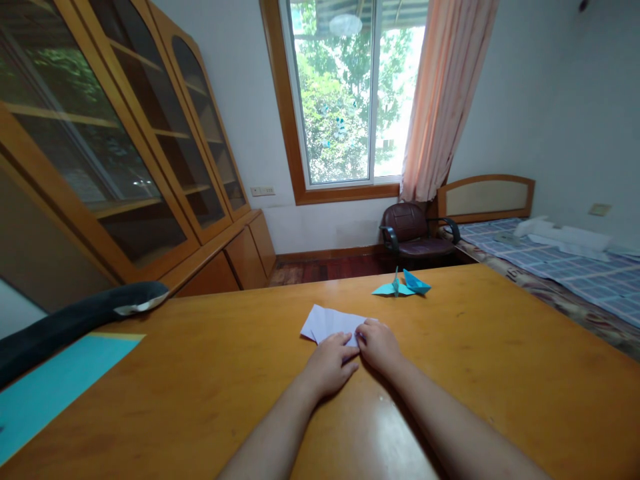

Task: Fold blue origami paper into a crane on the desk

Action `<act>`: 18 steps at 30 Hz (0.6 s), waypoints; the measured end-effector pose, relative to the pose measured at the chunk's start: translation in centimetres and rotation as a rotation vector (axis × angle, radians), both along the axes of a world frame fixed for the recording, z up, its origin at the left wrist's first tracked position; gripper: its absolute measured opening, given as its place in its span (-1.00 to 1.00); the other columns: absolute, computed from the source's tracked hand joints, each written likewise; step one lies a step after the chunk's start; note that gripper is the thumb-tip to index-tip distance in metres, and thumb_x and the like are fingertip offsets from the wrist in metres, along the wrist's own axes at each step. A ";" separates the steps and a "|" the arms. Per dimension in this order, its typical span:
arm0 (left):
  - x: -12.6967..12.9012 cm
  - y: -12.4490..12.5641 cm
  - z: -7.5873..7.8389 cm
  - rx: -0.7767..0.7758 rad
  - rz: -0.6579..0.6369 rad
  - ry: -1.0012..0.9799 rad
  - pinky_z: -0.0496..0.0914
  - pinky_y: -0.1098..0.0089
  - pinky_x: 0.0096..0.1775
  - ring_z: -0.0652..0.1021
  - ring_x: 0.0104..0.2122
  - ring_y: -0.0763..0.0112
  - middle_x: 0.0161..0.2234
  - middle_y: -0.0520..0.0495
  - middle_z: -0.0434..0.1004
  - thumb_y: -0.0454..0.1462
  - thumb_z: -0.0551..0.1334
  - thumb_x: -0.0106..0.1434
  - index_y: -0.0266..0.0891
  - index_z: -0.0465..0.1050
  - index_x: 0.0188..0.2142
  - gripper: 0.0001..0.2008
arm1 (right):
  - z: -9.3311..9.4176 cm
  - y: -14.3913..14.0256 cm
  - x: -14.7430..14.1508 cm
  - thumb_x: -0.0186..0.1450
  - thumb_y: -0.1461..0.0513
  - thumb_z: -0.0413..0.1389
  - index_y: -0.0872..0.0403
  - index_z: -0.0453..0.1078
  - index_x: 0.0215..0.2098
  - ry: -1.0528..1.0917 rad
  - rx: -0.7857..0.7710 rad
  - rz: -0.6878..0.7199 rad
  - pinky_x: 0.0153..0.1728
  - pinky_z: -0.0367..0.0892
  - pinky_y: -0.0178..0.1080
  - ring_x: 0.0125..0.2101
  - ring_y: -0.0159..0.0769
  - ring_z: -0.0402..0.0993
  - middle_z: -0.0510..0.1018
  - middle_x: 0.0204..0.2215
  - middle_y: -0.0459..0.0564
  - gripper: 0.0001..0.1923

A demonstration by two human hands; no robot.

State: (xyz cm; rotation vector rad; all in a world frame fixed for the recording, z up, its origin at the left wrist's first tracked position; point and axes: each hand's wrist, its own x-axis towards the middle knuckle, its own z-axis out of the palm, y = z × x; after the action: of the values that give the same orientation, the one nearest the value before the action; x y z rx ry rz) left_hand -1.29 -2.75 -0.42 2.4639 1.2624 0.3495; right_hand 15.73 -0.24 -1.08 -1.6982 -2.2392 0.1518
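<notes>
Head view. The left hand (330, 363) and the right hand (379, 345) rest side by side on the glossy orange-brown wooden counter (500, 373), fingertips pressing down on the near edge of a folded sheet of pale lavender-white paper (327, 322). The hands are nearly touching each other. The fingers lie flat on the paper rather than closed around it. The folded paper lies flat at the middle of the counter, directly ahead of the person, with its pointed corner toward the left.

Beyond the paper, near the far edge of the counter, stands a finished turquoise paper origami crane (401, 285), well apart from both hands. At the left edge of the counter lies a flat turquoise sheet (55, 383), and behind it a long dark grey padded object (75, 320).

Containers: a tall wooden cabinet with glass doors (125, 147) stands along the left wall; its visible shelves show reflections only, and the contents cannot be told. A dark maroon armchair (415, 233) sits under the window (350, 87), beside a bed with a blue checked cover (565, 260).
</notes>
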 end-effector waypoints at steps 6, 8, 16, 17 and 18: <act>0.0 -0.1 0.5 0.025 0.020 0.077 0.12 0.14 0.21 0.28 0.19 0.12 0.22 -0.08 0.26 -0.10 0.10 0.29 -0.01 0.42 0.08 -0.61 | 0.4 -0.3 -0.1 0.30 0.28 -0.01 0.05 0.49 -0.38 0.033 0.034 0.021 -0.27 0.12 -0.30 -0.28 -0.30 0.37 0.51 -0.35 0.00 -0.77; 0.1 -0.2 0.6 0.031 0.071 0.105 0.11 0.12 0.21 0.28 0.19 0.09 0.22 -0.11 0.26 -0.07 0.11 0.27 -0.03 0.38 0.11 -0.57 | 0.5 -0.4 -0.2 0.29 0.29 0.00 0.06 0.49 -0.39 0.047 0.040 0.036 -0.27 0.13 -0.31 -0.28 -0.30 0.37 0.50 -0.35 0.00 -0.78; 0.2 -0.1 0.5 0.059 0.175 0.165 0.14 0.08 0.19 0.28 0.19 0.00 0.23 -0.21 0.24 -0.01 0.13 0.24 -0.11 0.31 0.17 -0.46 | 0.2 -0.6 -0.7 0.27 0.35 -0.02 0.07 0.49 -0.40 0.073 0.040 0.157 -0.24 0.16 -0.32 -0.30 -0.33 0.37 0.52 -0.34 -0.03 -0.75; 0.3 -0.1 0.5 0.059 0.172 0.167 0.14 0.08 0.19 0.28 0.18 0.00 0.23 -0.22 0.24 -0.02 0.13 0.24 -0.12 0.32 0.16 -0.47 | 0.2 -0.6 -0.7 0.27 0.35 -0.02 0.07 0.49 -0.38 0.072 0.036 0.176 -0.23 0.16 -0.32 -0.28 -0.32 0.38 0.53 -0.33 -0.03 -0.75; 0.3 -0.1 0.5 0.059 0.169 0.168 0.14 0.09 0.19 0.29 0.18 0.00 0.23 -0.23 0.24 -0.02 0.12 0.25 -0.13 0.33 0.16 -0.47 | 0.1 -0.6 -0.8 0.27 0.35 -0.02 0.07 0.50 -0.36 0.071 0.029 0.194 -0.22 0.16 -0.32 -0.27 -0.32 0.38 0.54 -0.32 -0.03 -0.75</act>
State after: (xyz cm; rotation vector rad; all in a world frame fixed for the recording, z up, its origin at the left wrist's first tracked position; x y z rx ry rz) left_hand -1.01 -2.85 0.11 2.4860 1.5555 0.2286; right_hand 14.98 -0.83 -0.96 -1.4362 -2.3381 0.2204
